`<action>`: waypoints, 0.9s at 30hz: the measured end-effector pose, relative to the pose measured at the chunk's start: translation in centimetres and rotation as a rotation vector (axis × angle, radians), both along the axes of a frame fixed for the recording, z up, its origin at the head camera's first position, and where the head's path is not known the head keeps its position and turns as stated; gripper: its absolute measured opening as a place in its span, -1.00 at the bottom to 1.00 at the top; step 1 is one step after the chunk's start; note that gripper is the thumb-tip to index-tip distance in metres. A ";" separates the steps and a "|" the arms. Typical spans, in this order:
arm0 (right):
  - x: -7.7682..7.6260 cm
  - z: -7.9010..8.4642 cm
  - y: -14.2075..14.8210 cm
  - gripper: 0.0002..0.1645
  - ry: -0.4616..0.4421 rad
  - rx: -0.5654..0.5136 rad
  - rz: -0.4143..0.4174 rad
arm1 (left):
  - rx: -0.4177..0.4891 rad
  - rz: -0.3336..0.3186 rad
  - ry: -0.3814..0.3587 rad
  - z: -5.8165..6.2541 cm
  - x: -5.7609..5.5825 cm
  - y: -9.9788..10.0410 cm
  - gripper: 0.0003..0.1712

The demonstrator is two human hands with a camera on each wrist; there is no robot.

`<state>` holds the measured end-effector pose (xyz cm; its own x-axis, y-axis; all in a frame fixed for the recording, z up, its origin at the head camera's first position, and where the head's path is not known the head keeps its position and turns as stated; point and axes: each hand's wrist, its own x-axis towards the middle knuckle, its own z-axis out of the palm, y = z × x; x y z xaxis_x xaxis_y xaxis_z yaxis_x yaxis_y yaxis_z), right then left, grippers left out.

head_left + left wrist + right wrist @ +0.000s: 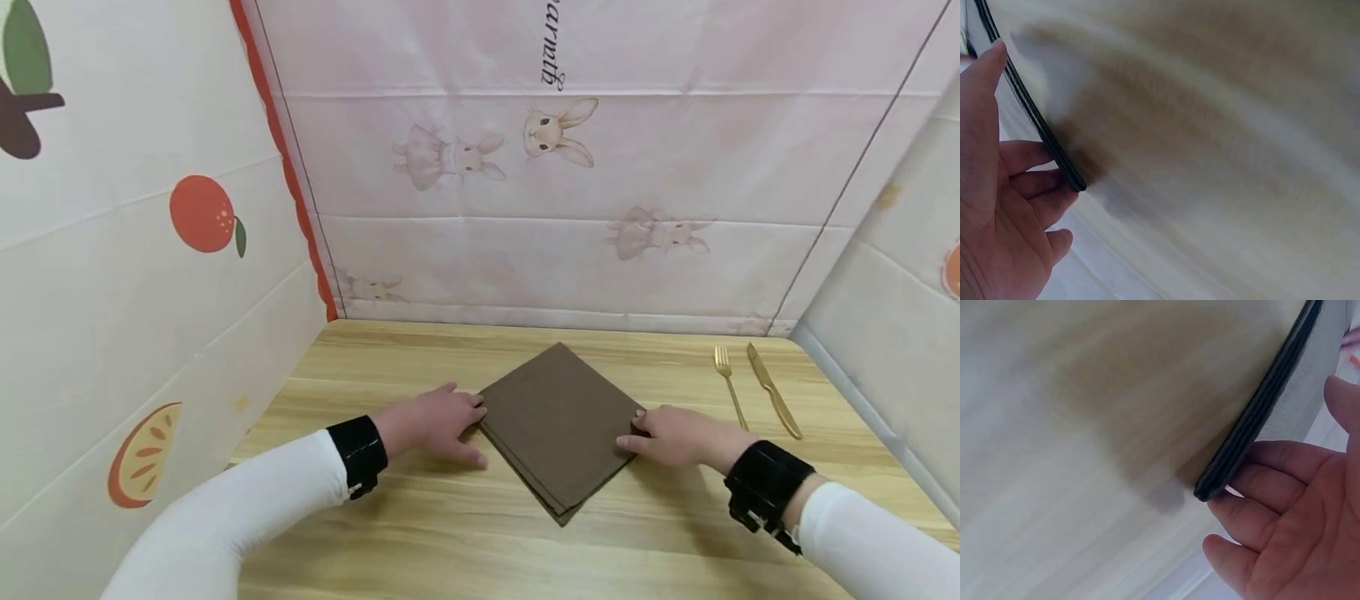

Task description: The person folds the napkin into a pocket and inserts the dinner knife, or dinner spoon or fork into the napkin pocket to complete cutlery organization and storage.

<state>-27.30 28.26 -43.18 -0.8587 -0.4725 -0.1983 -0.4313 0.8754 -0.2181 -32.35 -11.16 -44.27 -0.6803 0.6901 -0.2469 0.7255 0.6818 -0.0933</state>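
A stack of square brown placemats [562, 421] with a leathery grain lies on the wooden table, turned so one corner points toward me. Its layers are slightly out of line along the near left edge. The fingertips of my left hand [442, 423] touch the stack's left corner, with the thumb spread nearer to me. At the opposite corner, my right hand [675, 435] rests its fingertips against the edge. Both wrist views show the dark layered edge of the placemats [1038, 122] [1254, 412] against extended, slightly bent fingers, while each thumb stands apart from them.
To the right of the stack, a gold fork [723, 367] and a gold knife [772, 387] lie on the table [420, 558]. Printed sheets [465, 267] with rabbits and fruit stand along the table's back and sides.
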 end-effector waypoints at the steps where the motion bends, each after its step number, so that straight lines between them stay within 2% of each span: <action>1: -0.4 0.0 0.0 -0.22 0.006 0.010 0.000 | 0.000 -0.003 0.002 -0.1 0.4 0.0 0.17; 4: -1.7 -0.2 -0.3 -0.39 0.000 0.028 -0.017 | -0.004 -0.011 0.018 -0.3 1.6 -0.1 0.18; 7: -3.1 -0.4 -0.6 -0.48 0.003 0.046 -0.031 | 0.005 -0.021 0.041 -0.6 2.8 -0.1 0.19; 13: -5.8 -0.5 -1.3 -0.46 0.018 0.087 -0.052 | 0.043 -0.067 0.083 -1.2 5.4 0.3 0.18; 19: -7.3 -0.1 -2.9 -0.28 -0.008 0.138 -0.087 | 0.066 -0.100 0.058 -1.4 7.5 1.5 0.15; 23: -8.2 0.0 -4.0 -0.26 -0.034 0.171 -0.095 | 0.075 -0.107 0.049 -1.1 8.6 1.9 0.09; 27: -8.9 0.1 -4.7 -0.26 -0.044 0.170 -0.090 | 0.067 -0.102 0.070 -1.2 8.9 1.8 0.03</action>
